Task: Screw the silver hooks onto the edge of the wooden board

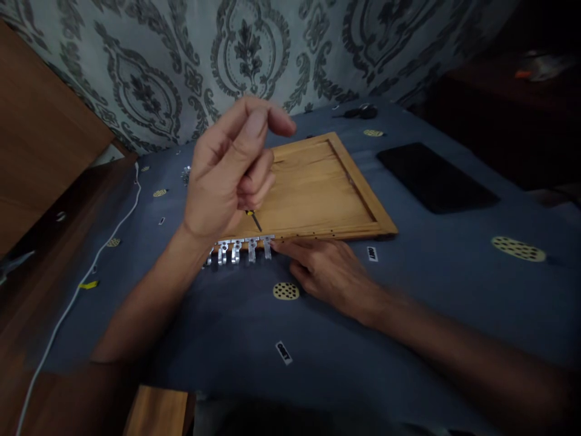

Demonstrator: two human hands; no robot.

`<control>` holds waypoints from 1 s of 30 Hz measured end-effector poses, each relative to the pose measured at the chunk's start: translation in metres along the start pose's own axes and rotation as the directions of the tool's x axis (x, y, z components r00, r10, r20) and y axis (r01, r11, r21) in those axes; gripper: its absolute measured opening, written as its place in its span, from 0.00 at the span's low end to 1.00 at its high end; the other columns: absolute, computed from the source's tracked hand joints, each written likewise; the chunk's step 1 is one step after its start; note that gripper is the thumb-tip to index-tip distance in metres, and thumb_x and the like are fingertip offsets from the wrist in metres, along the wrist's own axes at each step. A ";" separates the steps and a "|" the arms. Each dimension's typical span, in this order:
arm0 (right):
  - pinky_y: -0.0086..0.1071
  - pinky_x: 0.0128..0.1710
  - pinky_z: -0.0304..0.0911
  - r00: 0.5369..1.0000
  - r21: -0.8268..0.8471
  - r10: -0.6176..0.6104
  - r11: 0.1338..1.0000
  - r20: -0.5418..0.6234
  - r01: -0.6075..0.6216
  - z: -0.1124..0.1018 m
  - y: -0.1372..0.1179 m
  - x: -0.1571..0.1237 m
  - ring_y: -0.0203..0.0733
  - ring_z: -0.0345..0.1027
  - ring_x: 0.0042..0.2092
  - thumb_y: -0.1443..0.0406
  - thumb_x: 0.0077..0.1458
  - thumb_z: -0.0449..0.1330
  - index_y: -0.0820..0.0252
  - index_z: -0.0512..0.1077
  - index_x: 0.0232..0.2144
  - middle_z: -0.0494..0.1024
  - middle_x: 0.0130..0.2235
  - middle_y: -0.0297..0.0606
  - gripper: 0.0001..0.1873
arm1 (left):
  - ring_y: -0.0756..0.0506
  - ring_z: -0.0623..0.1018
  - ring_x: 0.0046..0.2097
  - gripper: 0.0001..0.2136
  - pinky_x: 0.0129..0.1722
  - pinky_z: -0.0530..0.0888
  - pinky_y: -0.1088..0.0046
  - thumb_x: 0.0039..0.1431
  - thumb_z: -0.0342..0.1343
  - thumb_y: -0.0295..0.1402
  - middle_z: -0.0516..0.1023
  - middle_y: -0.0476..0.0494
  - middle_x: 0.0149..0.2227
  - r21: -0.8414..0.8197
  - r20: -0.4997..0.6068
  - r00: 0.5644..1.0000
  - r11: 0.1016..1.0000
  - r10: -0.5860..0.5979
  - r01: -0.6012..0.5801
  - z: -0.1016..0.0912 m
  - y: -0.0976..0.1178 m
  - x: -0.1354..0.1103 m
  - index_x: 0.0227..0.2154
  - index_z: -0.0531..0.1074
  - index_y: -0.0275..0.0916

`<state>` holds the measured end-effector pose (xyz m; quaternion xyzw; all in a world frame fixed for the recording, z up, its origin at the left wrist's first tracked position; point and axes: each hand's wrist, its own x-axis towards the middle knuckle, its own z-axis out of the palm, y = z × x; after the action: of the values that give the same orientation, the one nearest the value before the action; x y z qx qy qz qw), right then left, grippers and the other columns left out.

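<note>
A shallow wooden tray-like frame [318, 188] lies on a blue patterned cloth. Several small metal hooks [238, 249] hang in a row along its near edge. My left hand [231, 169] is raised above the frame's near left corner, fingers curled round a thin screwdriver [254, 219] whose yellow-and-black tip points down at the edge. My right hand [324, 269] rests flat on the cloth against the frame's near edge, with its fingertips touching the rightmost hook.
A black phone [436, 178] lies to the right of the frame. A dark small object [361, 112] sits at the far edge by the patterned wall. A white cable [91, 266] runs down the left. Brown wooden furniture [40, 139] stands at left.
</note>
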<state>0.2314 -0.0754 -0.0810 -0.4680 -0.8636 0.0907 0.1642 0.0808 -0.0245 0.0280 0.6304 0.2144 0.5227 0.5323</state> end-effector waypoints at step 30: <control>0.34 0.36 0.62 0.999 -0.028 0.023 0.999 0.029 -0.022 -0.003 -0.001 0.000 0.44 0.76 0.38 0.72 0.56 0.56 0.53 0.77 0.51 0.84 0.38 0.38 0.22 | 0.56 0.46 0.15 0.09 0.15 0.51 0.81 0.69 0.52 0.34 0.51 0.59 0.15 -0.044 0.044 0.999 0.999 -0.013 0.015 0.001 -0.028 -0.003 0.32 0.71 0.38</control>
<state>0.2313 -0.0764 -0.0782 -0.4785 -0.8617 0.0874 0.1442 0.0883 -0.0176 0.0016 0.6283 0.1956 0.5097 0.5543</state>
